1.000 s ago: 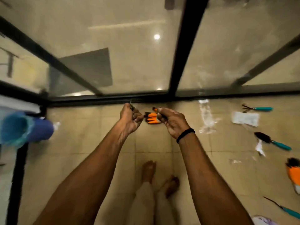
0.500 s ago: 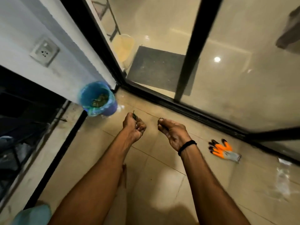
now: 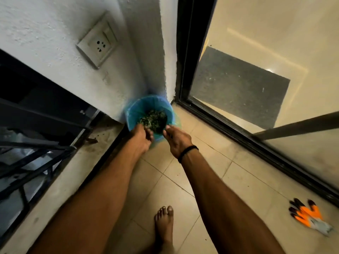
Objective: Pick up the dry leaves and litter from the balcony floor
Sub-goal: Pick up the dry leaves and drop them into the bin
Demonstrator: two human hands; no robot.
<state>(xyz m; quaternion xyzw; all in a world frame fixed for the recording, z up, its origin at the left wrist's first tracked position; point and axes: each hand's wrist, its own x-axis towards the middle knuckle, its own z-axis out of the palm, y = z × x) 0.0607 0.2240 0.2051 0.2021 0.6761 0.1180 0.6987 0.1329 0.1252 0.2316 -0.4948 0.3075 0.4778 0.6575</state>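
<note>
A blue bin (image 3: 134, 111) lined with a blue bag stands in the corner where the white wall meets the glass door frame. Dark dry leaves (image 3: 155, 119) fill its bottom. My left hand (image 3: 141, 139) is at the bin's near rim, fingers curled downward with leaf bits at the fingertips. My right hand (image 3: 177, 142), with a black band on the wrist, hovers at the near right rim. Its fingers are bunched together and point into the bin; whatever they hold is hidden.
An orange and black glove (image 3: 308, 216) lies on the tiled floor at the right, near the black door track (image 3: 256, 143). My bare foot (image 3: 164, 222) stands on the tiles below. A black railing (image 3: 36, 153) and a ledge with a brown scrap (image 3: 91, 140) run along the left.
My view has swung left and down to the corner. Both hands have moved forward from open floor to the bin's rim. The glove now lies far right.
</note>
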